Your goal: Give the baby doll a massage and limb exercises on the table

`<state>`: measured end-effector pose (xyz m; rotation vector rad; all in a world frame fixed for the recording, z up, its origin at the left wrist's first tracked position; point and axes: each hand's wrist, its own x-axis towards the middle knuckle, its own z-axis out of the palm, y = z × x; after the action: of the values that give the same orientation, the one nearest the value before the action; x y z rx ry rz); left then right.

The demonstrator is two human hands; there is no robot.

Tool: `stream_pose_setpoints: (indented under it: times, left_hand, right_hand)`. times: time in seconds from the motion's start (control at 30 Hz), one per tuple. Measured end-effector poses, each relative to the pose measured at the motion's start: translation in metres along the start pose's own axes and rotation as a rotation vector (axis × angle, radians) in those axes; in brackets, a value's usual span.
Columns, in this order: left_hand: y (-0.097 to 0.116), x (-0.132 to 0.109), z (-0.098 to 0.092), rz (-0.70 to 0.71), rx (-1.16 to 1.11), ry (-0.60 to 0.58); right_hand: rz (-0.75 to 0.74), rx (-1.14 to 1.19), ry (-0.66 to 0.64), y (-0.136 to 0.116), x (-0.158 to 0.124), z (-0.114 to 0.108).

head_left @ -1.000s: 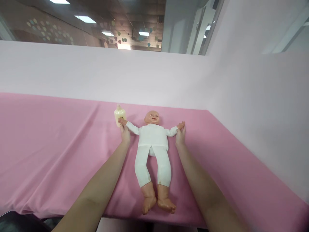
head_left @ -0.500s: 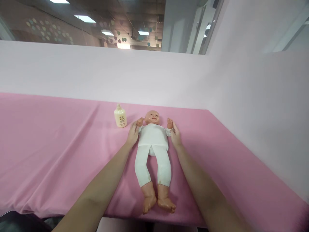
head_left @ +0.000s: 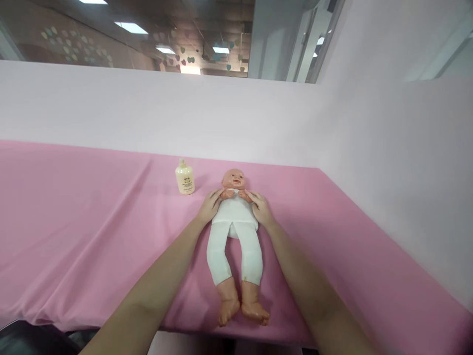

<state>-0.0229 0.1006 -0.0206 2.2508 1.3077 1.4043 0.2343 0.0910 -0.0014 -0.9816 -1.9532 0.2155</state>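
Observation:
A baby doll [head_left: 235, 231] in white clothes lies on its back on the pink cloth [head_left: 92, 231], head toward the wall, bare feet near the front edge. My left hand [head_left: 210, 207] grips the doll's arm on the left side and holds it folded over the chest. My right hand [head_left: 260, 208] does the same with the other arm. The doll's two small hands meet just under its chin.
A small cream lotion bottle [head_left: 185, 178] stands upright on the cloth just left of the doll's head. A pale partition wall [head_left: 388, 162] runs behind and along the right side. The table's front edge lies just past the doll's feet.
The doll's arms were spread wide a second ago. Both my hands have brought them inward, first bent upward beside the head, now crossed together over the chest.

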Motion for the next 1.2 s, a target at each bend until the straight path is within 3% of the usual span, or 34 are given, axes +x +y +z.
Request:
stream_pose_setpoints:
  times: [0.2, 0.37, 0.5, 0.67, 0.8, 0.97, 1.2]
  left_hand:
    - [0.002, 0.000, -0.003, -0.038, -0.063, 0.068]
    - [0.002, 0.000, -0.010, -0.140, -0.292, 0.252]
    - [-0.001, 0.001, -0.016, -0.346, -0.487, 0.424]
    - [-0.011, 0.003, -0.021, -0.665, -0.645, 0.616]
    - [-0.021, 0.004, -0.022, -0.825, -0.713, 0.724]
    - [-0.027, 0.004, -0.021, -0.859, -0.712, 0.773]
    - [-0.017, 0.003, -0.023, -0.745, -0.634, 0.724]
  right_hand:
    - [0.029, 0.063, 0.061, 0.009, -0.001, 0.004]
    - [0.182, 0.269, 0.215, 0.019, -0.003, 0.006]
    - [0.290, 0.444, 0.356, 0.023, 0.000, 0.003]
    - [0.310, 0.550, 0.560, 0.032, 0.004, -0.003]
    - [0.483, 0.564, 0.701, 0.047, 0.001, -0.006]
    - [0.641, 0.602, 0.762, 0.057, -0.004, -0.007]
    - [0.522, 0.553, 0.743, 0.041, -0.001, -0.010]
